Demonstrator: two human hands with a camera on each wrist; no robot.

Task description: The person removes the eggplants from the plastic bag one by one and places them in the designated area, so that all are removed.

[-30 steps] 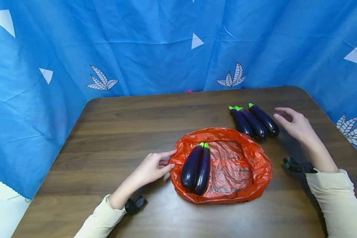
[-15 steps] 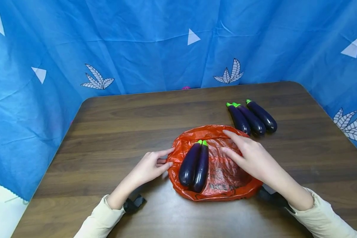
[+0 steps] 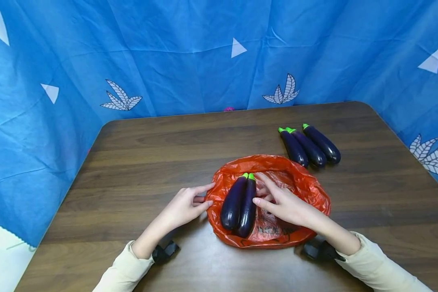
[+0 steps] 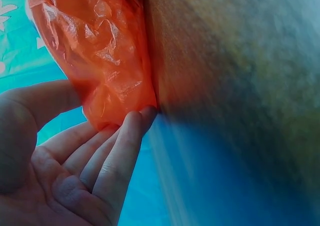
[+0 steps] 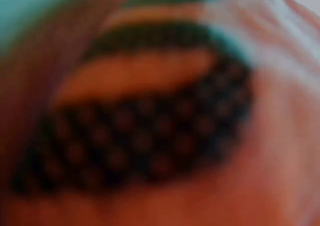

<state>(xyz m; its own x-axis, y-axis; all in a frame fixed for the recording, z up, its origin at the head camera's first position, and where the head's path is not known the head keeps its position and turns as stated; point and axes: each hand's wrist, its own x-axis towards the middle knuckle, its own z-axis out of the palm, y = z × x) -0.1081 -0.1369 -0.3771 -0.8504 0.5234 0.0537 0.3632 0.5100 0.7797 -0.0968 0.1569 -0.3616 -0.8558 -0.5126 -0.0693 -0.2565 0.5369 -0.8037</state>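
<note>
The left hand (image 3: 184,207), fingers apart, touches the side of the red bag (image 3: 315,188), while the right hand (image 3: 284,204), also spread, hovers beside two eggplants (image 3: 234,205) inside.

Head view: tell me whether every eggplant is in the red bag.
No, three eggplants lie outside the red bag, on the table.

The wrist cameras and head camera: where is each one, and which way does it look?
Head: worn on the head, facing forward and down at the table, red bag and eggplants; left hand and right hand both show.
Left wrist: worn there, facing the left hand touching the red bag.
Right wrist: worn there, facing that hand's work; too blurred to tell what shows.
Head and left wrist share: left hand, red bag.
</note>
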